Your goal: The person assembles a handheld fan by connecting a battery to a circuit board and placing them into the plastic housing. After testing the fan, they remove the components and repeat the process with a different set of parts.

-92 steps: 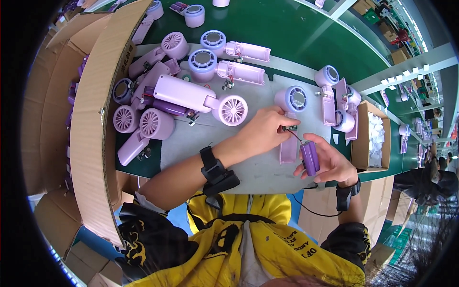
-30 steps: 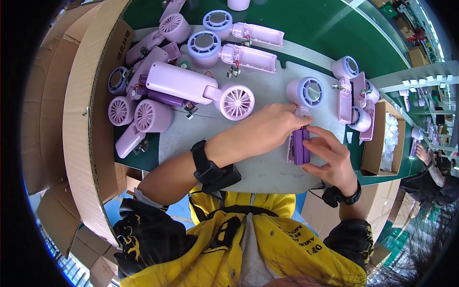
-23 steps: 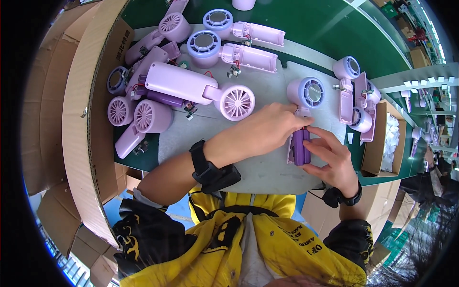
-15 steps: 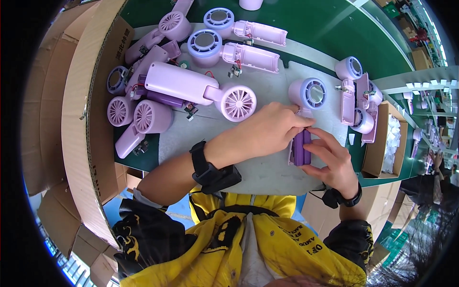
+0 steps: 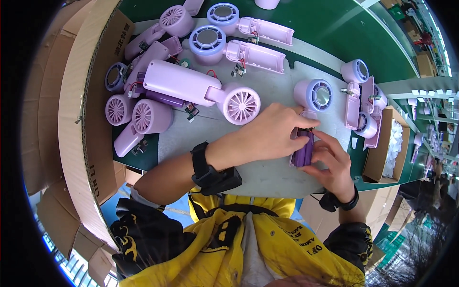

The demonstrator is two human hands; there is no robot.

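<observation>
A lilac handheld fan (image 5: pixel 318 94) lies on the grey mat with its round head pointing away from me. Two purple battery cells (image 5: pixel 303 157) sit side by side in its handle. My left hand (image 5: pixel 277 131) reaches across from the left, its index finger and thumb closed over a small dark circuit board (image 5: pixel 307 128) at the neck end of the cells. The thumb rests on the upper part of the cells. My right hand (image 5: pixel 332 165) grips the handle and cells from the right side, fingers curled. The board is mostly hidden by my fingertips.
Several lilac fans, some with open handles, wires and boards, lie at left, including a large one (image 5: pixel 184 82). More open handles (image 5: pixel 352 106) lie at right. A cardboard box (image 5: pixel 386 143) holds white pieces. A tall carton wall (image 5: pixel 79 119) borders the left side.
My left thumb has come down onto the cells, and the dark board edge now shows beneath my index finger. My right hand keeps its grip. The whole view has shifted slightly.
</observation>
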